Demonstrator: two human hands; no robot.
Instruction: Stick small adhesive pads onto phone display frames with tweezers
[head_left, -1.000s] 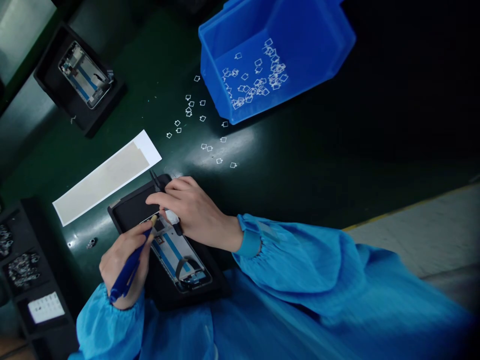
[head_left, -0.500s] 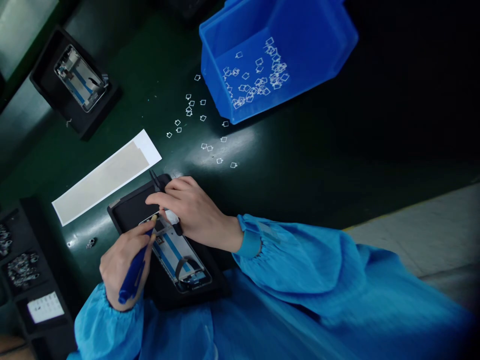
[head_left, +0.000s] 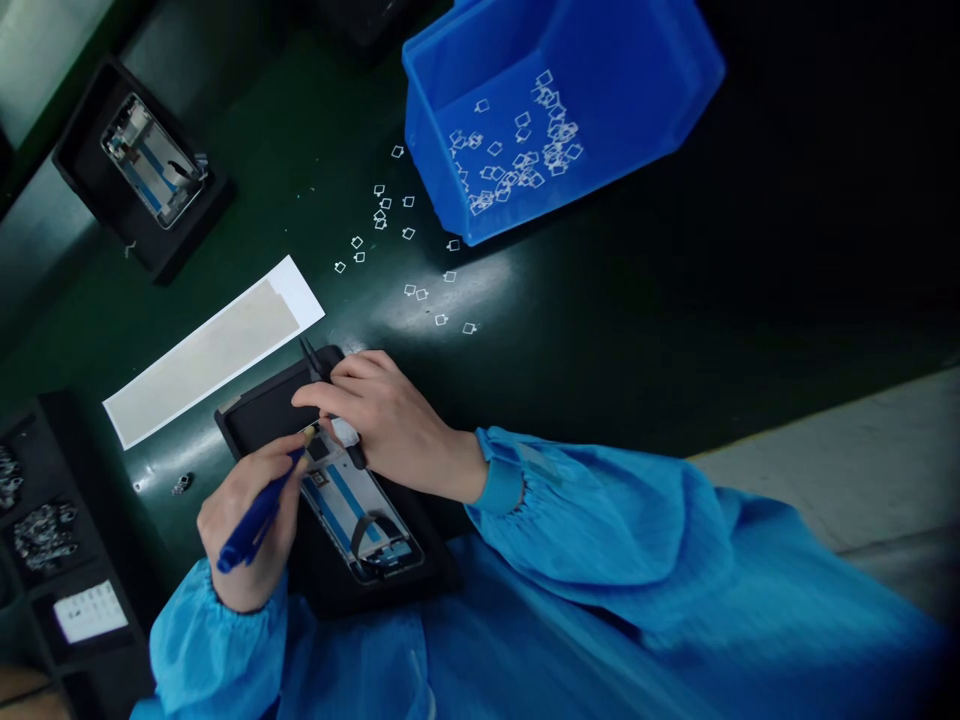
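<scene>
My left hand is closed around a blue pen-like tool, whose pale yellow tip meets the upper end of an opened phone. That phone lies in a black tray, with blue strips and a dark curved flex cable showing inside. Over the phone's upper right edge rests my right hand, its fingers wrapped round black tweezers that point up and away. A white piece shows by its fingers; I cannot tell what it is. The spot under the fingers is partly hidden.
A blue bin holds many small white frames; several more lie scattered on the green table. A white-edged strip sheet lies beyond the tray. Another phone sits in a black tray upper left. A parts box stands at left.
The rear end of the blue pen-like tool has swung up and left as my left hand tilted, its tip staying at the phone. My right hand is almost still.
</scene>
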